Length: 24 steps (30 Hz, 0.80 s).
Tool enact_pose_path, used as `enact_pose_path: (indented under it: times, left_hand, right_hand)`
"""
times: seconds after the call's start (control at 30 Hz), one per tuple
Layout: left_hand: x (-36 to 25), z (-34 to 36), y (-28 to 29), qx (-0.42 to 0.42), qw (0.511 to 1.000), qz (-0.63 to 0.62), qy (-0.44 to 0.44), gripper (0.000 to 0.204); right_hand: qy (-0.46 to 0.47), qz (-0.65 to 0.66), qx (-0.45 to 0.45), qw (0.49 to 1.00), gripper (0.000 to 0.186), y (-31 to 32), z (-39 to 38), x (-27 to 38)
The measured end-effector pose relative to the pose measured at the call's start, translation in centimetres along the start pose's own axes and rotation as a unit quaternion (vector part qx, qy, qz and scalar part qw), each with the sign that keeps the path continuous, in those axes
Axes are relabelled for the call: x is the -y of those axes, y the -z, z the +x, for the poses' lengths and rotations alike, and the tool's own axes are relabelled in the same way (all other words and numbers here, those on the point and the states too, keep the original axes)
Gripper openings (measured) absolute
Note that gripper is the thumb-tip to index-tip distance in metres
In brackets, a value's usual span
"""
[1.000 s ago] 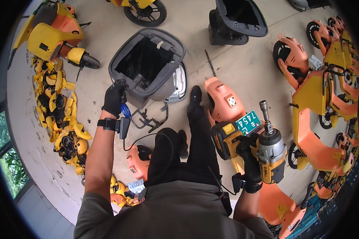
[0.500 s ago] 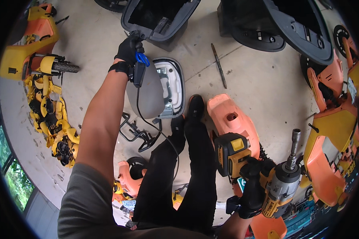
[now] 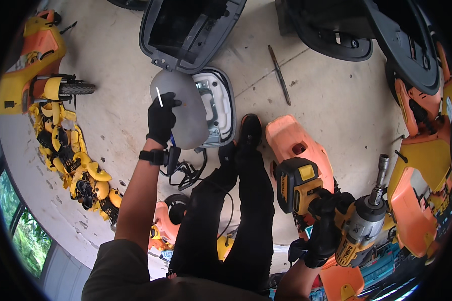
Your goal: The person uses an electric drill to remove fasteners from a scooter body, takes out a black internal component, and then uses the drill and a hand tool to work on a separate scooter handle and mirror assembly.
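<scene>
My left hand point(image 3: 161, 120), in a black glove, is closed just above a grey rounded panel point(image 3: 188, 128). A thin white stick point(image 3: 159, 95) shows at its fingers. In my right hand point(image 3: 322, 236), also gloved, I grip a yellow and black cordless impact wrench point(image 3: 361, 231), its long socket point(image 3: 381, 168) pointing forward and up. Against the grey panel lies a white tray-like part point(image 3: 218, 100) with a dark rim and shiny metal plates. A dark grey plastic bin point(image 3: 163, 57) stands just beyond them.
An orange scooter body part point(image 3: 299, 138) lies right of my feet. A long, thin rod point(image 3: 278, 75) is on the floor ahead. Large dark plastic shells point(image 3: 354, 47) stand at the far right. Yellow parts point(image 3: 80, 165) are heaped at the left, near a yellow scooter point(image 3: 40, 83).
My left hand has drawn back from the bin's corner to above the grey panel, and the white stick now shows at it. My right hand keeps the impact wrench. The view has shifted slightly.
</scene>
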<state>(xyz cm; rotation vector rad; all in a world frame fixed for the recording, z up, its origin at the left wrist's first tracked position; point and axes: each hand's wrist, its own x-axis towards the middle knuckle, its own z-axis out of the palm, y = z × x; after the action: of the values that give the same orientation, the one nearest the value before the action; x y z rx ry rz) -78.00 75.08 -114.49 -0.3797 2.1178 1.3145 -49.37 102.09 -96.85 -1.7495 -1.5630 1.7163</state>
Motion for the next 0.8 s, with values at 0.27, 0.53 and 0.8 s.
enact_pose_path:
  times: [0.27,0.53,0.8]
  left_hand:
    - [3.0,3.9,-14.1,0.114,0.965,0.156,-0.176,0.017]
    - [8.0,20.2,-23.6,-0.088,0.939,0.248,-0.222,0.022]
    - [10.3,24.4,-26.3,-0.044,0.922,0.290,-0.252,0.032]
  right_hand:
    - [0.002,-0.301,0.024,0.953,0.022,-3.9,1.4,2.3]
    - [0.031,-0.290,-0.045,0.955,0.019,-5.9,3.5,-0.6]
    - [0.018,-0.268,-0.053,0.962,0.018,-6.9,4.8,-2.1]
